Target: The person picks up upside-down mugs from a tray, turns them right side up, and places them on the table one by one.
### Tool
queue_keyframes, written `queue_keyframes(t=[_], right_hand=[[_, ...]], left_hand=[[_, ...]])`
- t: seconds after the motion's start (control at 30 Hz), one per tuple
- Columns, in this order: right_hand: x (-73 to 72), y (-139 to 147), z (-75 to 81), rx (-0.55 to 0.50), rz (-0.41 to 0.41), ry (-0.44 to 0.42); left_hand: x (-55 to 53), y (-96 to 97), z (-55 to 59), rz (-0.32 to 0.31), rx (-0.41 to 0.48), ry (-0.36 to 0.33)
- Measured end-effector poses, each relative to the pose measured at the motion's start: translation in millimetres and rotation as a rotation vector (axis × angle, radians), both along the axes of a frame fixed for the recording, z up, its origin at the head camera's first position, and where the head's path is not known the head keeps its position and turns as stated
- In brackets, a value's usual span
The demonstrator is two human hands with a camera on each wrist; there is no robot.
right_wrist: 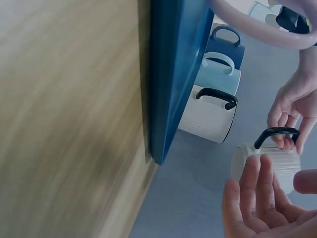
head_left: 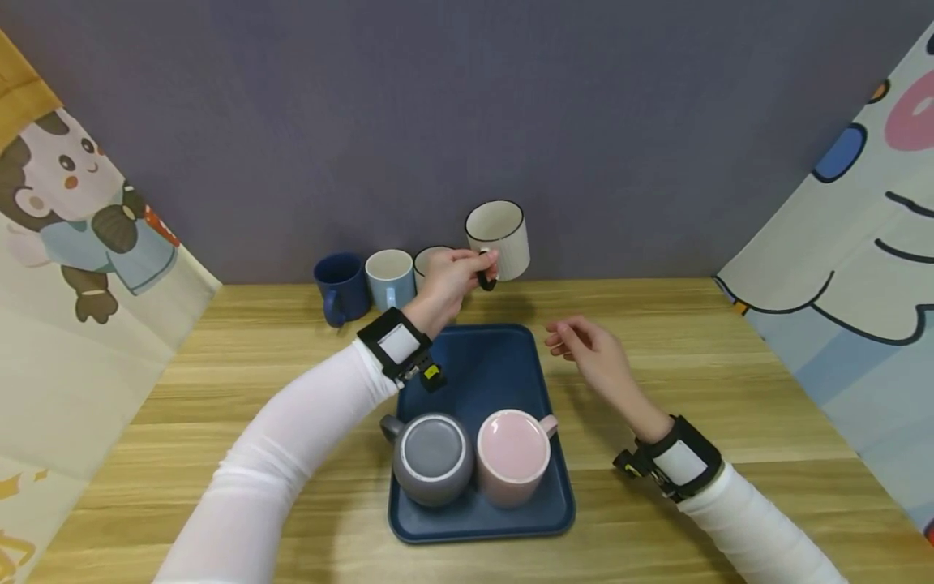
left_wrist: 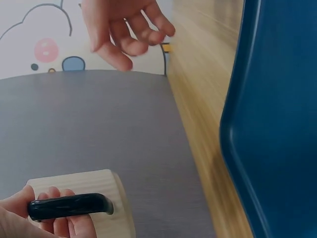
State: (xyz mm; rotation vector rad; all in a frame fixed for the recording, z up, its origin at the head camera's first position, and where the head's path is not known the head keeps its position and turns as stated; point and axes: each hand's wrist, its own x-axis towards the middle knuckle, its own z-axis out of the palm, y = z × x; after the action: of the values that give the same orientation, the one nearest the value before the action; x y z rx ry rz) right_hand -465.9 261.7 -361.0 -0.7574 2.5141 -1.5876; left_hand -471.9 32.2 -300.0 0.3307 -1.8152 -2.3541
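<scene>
My left hand [head_left: 447, 284] grips a white ribbed mug [head_left: 513, 250] by its black handle [left_wrist: 69, 206]. The mug is upright, raised over the back of the table, its dark-rimmed mouth facing up. To the right of the blue tray [head_left: 481, 369], my right hand [head_left: 594, 357] hovers with relaxed fingers, holding nothing. In the right wrist view its fingers [right_wrist: 265, 193] overlap the raised mug. A grey mug [head_left: 434, 458] and a pink mug [head_left: 514, 458] stand upside down side by side at the near end of the tray.
Along the back wall [head_left: 620, 162] stand a dark blue mug [head_left: 346, 288], a light blue mug [head_left: 390, 280] and another white mug [right_wrist: 208, 116] with a black handle, mostly hidden by my left hand in the head view. Printed panels [head_left: 861, 268] flank the wooden table [head_left: 693, 373].
</scene>
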Motion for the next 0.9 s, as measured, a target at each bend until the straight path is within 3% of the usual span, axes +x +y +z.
queue_keyframes(t=[0.17,0.27,0.5,0.9], right_hand=[[7.7,5,0.5,-0.012,-0.003,0.001],[5.0,10,-10.0,-0.004,-0.008,0.007],[11.2,14,-14.7,0.035,-0.027,-0.009],[20.7,15,-10.0,0.010,-0.027,-0.037]], left_hand=[[-5.9,0.8,-5.9,0.013,-0.015,-0.035],[-9.3,2.1,-9.2,0.027,-0.013,-0.044],[-15.2,4.3,-18.3,0.046,-0.042,-0.095],[-19.9,6.0,-32.3,0.089,-0.136,-0.171]])
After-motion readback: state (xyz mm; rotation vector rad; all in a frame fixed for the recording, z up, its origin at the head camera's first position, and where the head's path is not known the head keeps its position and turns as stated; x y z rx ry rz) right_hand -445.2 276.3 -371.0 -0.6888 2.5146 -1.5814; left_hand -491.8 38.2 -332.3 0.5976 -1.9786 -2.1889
